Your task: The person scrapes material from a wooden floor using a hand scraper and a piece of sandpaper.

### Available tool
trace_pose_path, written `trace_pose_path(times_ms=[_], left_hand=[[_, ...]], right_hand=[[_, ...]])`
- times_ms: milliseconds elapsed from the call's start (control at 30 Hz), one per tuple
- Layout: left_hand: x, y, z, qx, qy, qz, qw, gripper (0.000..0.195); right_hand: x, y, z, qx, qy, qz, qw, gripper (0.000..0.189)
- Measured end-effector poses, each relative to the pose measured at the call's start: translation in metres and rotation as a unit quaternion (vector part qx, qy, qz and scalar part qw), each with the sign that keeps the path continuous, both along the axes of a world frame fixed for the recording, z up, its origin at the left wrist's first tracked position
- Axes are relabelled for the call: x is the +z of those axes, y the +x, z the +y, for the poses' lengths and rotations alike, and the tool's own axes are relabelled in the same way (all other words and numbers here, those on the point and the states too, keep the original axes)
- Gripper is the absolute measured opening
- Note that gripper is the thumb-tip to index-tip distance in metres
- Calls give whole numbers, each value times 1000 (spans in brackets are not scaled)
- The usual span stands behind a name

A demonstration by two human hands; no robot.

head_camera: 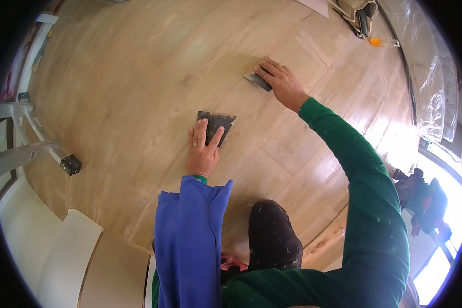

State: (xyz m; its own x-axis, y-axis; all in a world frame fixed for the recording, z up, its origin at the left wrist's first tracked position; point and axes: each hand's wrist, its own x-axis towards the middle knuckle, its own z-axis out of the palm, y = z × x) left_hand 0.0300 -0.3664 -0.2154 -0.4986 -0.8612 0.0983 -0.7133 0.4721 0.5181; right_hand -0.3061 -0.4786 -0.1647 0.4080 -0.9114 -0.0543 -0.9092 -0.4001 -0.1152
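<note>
My left hand (203,154) holds a dark, flat, trapezoid putty spreader (215,122) with fingers spread over its face; the wide edge points away from me. Specks of pale material mark that edge. Further ahead and to the right, my right hand (284,81) grips a second dark spreader (258,80), low at the floor and tilted. Its blade has a pale, crusted edge, and my fingers hide part of it. Beneath both hands runs a wood-look plank floor (146,96) with visible joints and a pale haze in places. A blue cloth (192,238) covers my left forearm.
A metal ladder's foot (71,164) stands at left. Pale boards (69,254) are at lower left. Clear plastic sheeting (423,73) hangs at right, near an orange-and-clear object (377,42) and a bag (357,13). Another person (423,200) is at far right, by bright glazing.
</note>
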Motion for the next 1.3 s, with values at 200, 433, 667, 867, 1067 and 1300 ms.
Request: trace_pose_path(times_ms=[200,433,667,867,1067,1300], left_hand=[[-5,3,1,10,5,6,1000,72],[-3,2,-1,4,18,13,1000,74],[-1,5,-1,1,29,6,1000,74],[-10,7,2,-2,30,17,999,74],[-6,7,-5,-10,42,28,999,73],[-6,9,-2,-13,53,30,998,77]], right_hand=[[32,-35,-49,-95,84,-37,991,53],[20,-123,-180,-239,55,60,968,32],[-21,-92,-178,-276,55,81,956,22],[-22,34,-91,-206,8,151,967,23],[-7,-52,-144,-136,41,72,987,54],[-7,-98,-184,-295,65,71,951,23]])
